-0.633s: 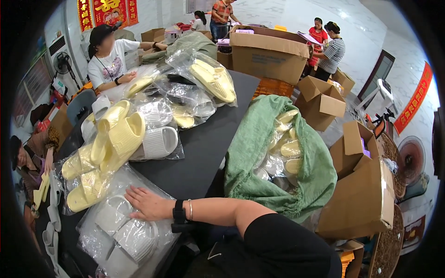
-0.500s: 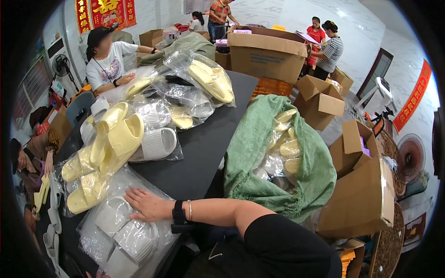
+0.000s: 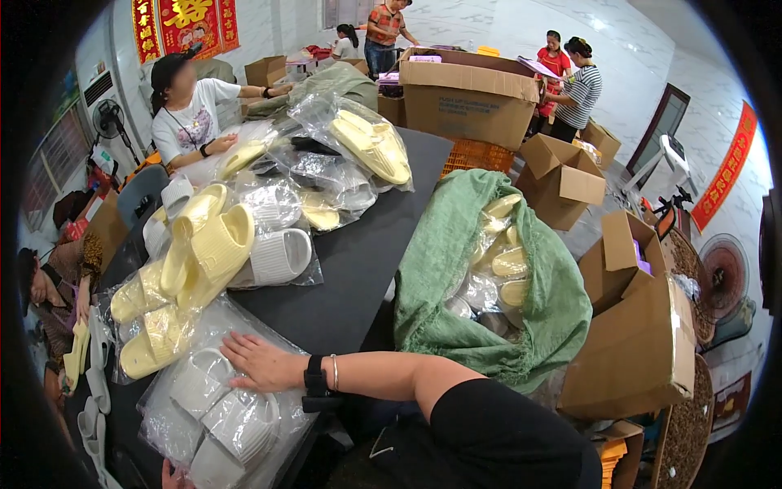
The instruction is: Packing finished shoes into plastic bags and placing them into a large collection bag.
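Note:
My right hand (image 3: 262,364) lies flat, fingers stretched out, on a clear plastic bag (image 3: 297,405) holding light grey slides (image 3: 236,424) at the table's near edge. Only a small part of my left hand (image 3: 173,476) shows at the lower edge, beside the slides' near end; its grip is hidden. Just beyond the bag, yellow slides (image 3: 220,244) in clear bags are piled on the dark table (image 3: 350,269), with a bagged grey slide (image 3: 281,256) beside them. More bagged slides, yellow ones (image 3: 368,145) among them, lie further back.
Right of the table stands a green woven sack (image 3: 432,285) of bagged slides. Open cardboard boxes (image 3: 627,350) line the right side. A co-worker in a white shirt (image 3: 191,114) handles bags across the table; another person (image 3: 65,281) sits at the left, near loose grey slides (image 3: 91,420).
A little more of my left hand has come into view at the lower edge, beside the grey slides. My right hand stays flat on the bag.

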A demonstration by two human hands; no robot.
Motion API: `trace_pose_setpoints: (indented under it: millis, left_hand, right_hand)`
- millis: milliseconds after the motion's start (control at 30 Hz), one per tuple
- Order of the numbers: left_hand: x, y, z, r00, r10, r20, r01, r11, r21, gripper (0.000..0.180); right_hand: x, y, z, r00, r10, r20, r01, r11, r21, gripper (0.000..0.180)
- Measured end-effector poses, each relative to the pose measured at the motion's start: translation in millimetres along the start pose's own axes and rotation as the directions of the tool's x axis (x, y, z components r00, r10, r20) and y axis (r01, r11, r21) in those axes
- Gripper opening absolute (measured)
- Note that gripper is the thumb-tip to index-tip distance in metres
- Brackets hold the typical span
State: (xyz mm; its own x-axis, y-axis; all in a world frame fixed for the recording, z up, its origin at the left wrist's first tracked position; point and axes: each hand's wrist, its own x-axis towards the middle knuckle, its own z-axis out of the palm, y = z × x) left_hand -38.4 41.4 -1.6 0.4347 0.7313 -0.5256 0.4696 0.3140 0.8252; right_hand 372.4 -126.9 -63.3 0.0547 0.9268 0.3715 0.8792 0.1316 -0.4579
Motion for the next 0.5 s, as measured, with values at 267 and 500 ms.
trace_pose_setpoints:
  millis: [267,500]
  left_hand:
    - [9,-46,-74,0.78,0.603,0.17,-0.61,0.669,0.425,0.051]
    - [12,-15,-103,0.524,0.605,0.599,0.161,0.621,-0.767,0.052]
  right_hand:
    - [6,-4,2,1.0,-0.015,-0.008,0.015,1.0,0.018,0.077]
    - [5,-3,7,0.999,-0.031,-0.037,0.032,0.999,0.023,0.077]
